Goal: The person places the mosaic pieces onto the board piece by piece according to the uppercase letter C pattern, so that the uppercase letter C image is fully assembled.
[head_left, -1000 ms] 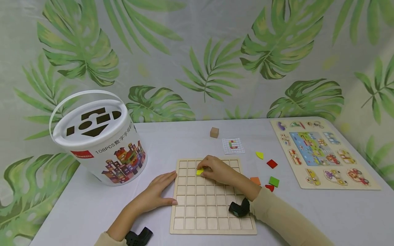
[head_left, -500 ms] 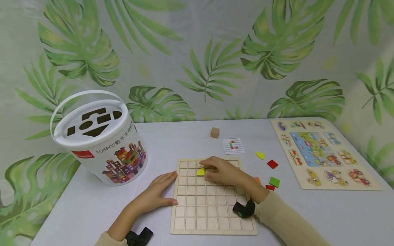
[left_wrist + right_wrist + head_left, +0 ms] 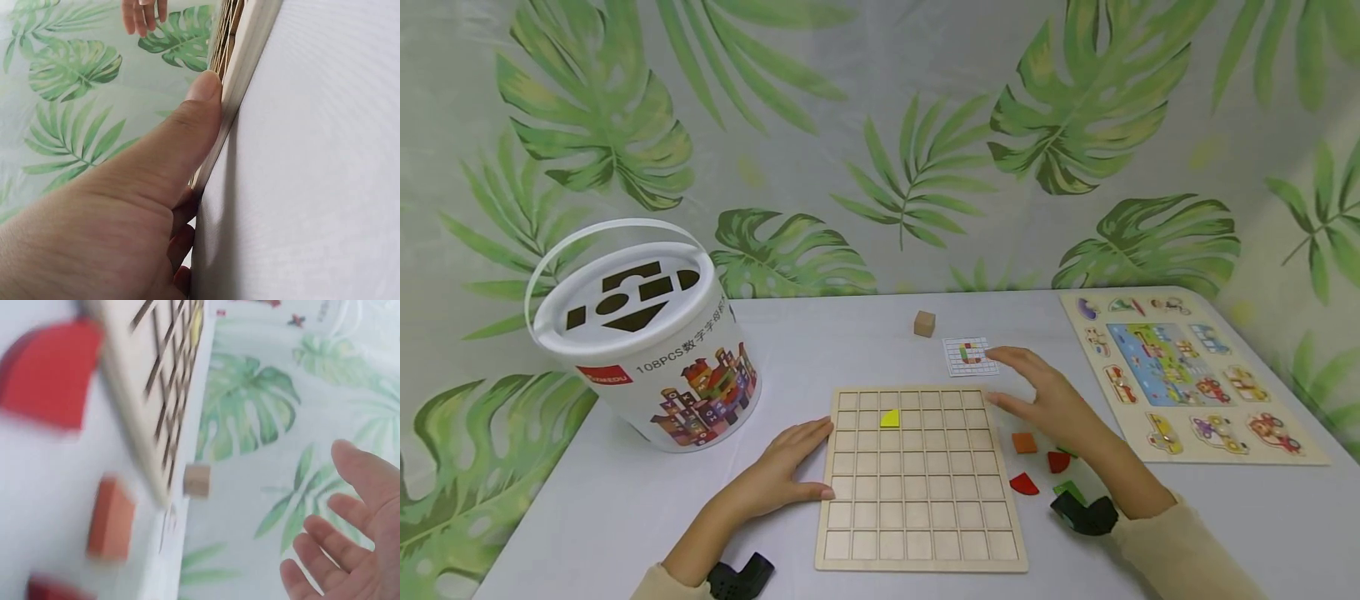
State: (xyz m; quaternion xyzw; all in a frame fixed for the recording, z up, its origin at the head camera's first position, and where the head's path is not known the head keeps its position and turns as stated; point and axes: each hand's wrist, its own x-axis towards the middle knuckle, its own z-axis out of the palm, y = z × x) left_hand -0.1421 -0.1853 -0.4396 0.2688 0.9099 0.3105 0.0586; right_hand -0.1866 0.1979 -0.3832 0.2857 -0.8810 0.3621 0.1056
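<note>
A wooden grid board [image 3: 917,492] lies on the table, with one yellow quarter-circle tile [image 3: 890,419] in a cell near its upper left. My left hand [image 3: 786,467] rests at the board's left edge, fingers extended; in the left wrist view the thumb [image 3: 203,103] presses that edge. Nothing is in my right hand [image 3: 1048,408], which hovers right of the board, thumb and fingers spread. Below it lie an orange square tile [image 3: 1023,442], two red quarter-circle tiles [image 3: 1024,484] and a partly covered green tile [image 3: 1067,490]. The hand hides the spot behind it.
Behind the board lie a pattern card [image 3: 958,367] with a coloured figure and a small wooden cube [image 3: 924,324]. A white lidded bucket [image 3: 647,358] stands at the left. The picture puzzle board [image 3: 1217,425] lies at the right. Leaf-print cloth hangs behind.
My right hand has let go of the yellow tile on the grid and moved right, over the loose tiles. Another red quarter-circle tile has come into view. My left hand stays put.
</note>
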